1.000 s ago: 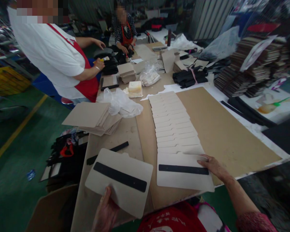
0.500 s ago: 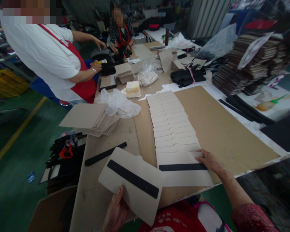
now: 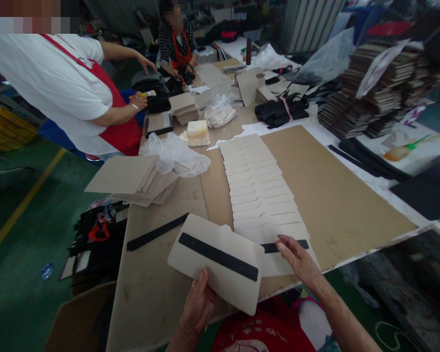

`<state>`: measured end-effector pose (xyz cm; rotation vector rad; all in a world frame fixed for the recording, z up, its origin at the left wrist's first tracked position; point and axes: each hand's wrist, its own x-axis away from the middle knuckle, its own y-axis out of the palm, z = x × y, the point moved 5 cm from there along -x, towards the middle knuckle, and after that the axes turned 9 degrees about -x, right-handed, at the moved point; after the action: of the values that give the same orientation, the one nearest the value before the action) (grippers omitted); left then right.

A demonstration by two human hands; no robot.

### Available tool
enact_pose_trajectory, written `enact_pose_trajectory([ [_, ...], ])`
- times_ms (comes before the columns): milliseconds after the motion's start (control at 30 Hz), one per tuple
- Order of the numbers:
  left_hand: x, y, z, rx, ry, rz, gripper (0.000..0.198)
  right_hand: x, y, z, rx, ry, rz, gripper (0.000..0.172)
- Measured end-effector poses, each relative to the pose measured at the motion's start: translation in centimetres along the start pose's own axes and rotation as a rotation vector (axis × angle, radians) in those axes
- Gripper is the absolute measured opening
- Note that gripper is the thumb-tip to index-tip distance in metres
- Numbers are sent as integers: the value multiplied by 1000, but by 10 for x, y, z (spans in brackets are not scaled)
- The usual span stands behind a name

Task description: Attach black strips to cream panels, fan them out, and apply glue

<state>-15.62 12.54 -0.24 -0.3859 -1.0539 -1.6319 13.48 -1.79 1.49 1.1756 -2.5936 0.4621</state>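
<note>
One beige, round-cornered rectangular board (image 3: 222, 283) with black strip (image 3: 218, 257), clasped in the left grip (image 3: 200, 303); a second black-striped beige board (image 3: 274, 264) beneath the unclenched right grip (image 3: 297, 258), contact unclear.

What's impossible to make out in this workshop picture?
In the head view:
Left hand: most fingers, hidden behind the held panel.
Black strip at the right hand: left end behind that panel, part behind the hand.
Wearer's red apron: printing too blurred to read, lower part cut off by the bottom edge.
</note>
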Motion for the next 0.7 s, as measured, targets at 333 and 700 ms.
enact_pose_trajectory([
  [333,21,37,-66,-188,-206,-246,34,60,15,16,-645,209,68,81],
  [700,6,9,-108,-602,-422,-48,30,12,-74,100,-81,82,157,64],
])
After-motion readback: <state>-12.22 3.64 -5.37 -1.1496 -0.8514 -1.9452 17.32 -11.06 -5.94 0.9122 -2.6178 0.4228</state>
